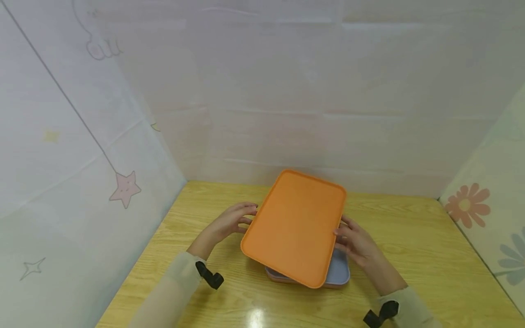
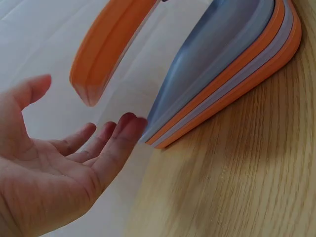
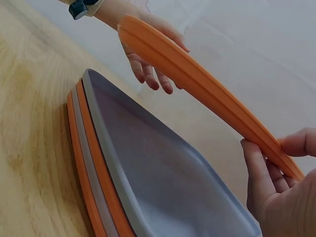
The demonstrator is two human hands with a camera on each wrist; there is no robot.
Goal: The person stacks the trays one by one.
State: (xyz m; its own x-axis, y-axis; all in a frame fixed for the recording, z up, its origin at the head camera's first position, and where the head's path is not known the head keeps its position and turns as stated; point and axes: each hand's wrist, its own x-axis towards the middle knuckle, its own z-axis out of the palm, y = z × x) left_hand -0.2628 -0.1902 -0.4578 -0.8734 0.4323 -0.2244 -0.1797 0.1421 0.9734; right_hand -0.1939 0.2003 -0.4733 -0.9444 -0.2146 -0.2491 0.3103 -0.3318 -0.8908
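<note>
An orange tray (image 1: 297, 223) is raised and tilted above a stack of trays. My right hand (image 1: 357, 243) pinches its right edge, thumb on the upper side and fingers beneath, as the right wrist view shows. My left hand (image 1: 229, 222) is beside the tray's left edge with fingers spread and palm up; the left wrist view shows a gap between its thumb and the orange tray (image 2: 111, 49). Beneath, a blue-grey tray (image 3: 163, 163) tops the stack, with orange and pale grey rims alternating under it. In the head view the raised tray hides most of the stack.
The stack sits on a wood-grain table (image 1: 410, 246). A pale cloth wall (image 1: 266, 91) rises along the table's back edge, with printed side walls at left and right. Both wrists wear black straps with small devices (image 1: 214, 279).
</note>
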